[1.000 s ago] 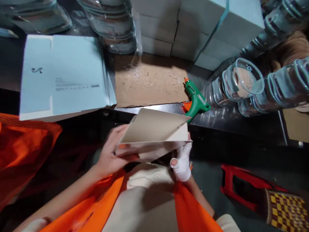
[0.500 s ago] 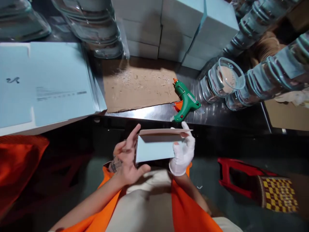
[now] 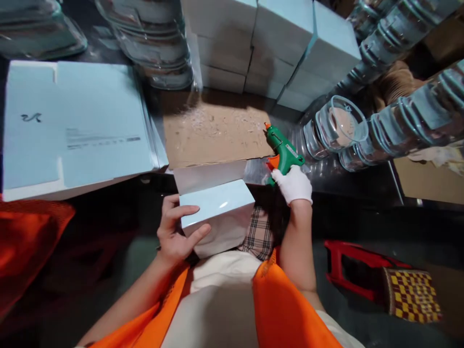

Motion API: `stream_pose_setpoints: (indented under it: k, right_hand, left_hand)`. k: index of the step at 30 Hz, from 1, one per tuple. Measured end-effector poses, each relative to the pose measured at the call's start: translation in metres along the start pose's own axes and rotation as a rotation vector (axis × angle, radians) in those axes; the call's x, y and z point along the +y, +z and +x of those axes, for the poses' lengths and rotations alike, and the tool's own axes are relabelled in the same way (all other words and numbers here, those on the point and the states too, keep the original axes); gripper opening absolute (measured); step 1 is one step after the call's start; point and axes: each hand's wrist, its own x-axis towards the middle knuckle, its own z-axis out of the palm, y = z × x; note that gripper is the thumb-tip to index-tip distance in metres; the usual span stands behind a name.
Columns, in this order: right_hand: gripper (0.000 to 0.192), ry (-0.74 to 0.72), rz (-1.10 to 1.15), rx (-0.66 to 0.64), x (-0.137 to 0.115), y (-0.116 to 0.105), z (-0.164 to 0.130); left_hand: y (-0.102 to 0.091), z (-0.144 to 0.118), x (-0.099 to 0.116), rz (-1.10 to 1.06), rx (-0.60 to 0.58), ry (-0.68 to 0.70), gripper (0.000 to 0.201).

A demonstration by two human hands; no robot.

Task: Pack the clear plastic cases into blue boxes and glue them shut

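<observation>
Box (image 3: 213, 205) sits low centre, pinched in your left hand (image 3: 174, 237); curl your gloved right hand (image 3: 293, 183), just touching the glue gun (image 3: 281, 152) at the bench (image 3: 348, 181) edge, fully round its handle before lifting.

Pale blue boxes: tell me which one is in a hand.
The folded-up box above the lap, gripped by the bare left hand. The others are untouched: a flat stack on the table's left and finished ones piled at the back.
</observation>
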Motion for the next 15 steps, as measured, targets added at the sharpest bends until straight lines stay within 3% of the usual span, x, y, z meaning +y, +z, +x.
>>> stream_pose_setpoints:
  k: [4, 6, 9, 11, 15]
  right_hand:
    - [0.028, 0.032, 0.531, -0.062, 0.009, -0.001, 0.006]
    - [0.029, 0.013, 0.644, -0.051, 0.016, -0.005, -0.002]
    - [0.047, -0.077, 0.799, 0.224, 0.025, -0.013, -0.023]
    - [0.044, -0.169, 0.924, 0.330, 0.032, -0.019, -0.040]
    - [0.023, -0.375, 0.879, -0.036, 0.046, -0.024, -0.075]
  left_hand:
    - [0.004, 0.000, -0.001, -0.115, 0.035, -0.177, 0.032]
    - [0.006, 0.005, -0.002, -0.150, 0.029, -0.282, 0.033]
    - [0.012, 0.013, -0.001, -0.163, -0.010, -0.358, 0.031]
    - [0.019, 0.017, 0.002, -0.170, -0.031, -0.351, 0.029]
    - [0.039, 0.019, 0.013, -0.122, -0.049, -0.281, 0.028]
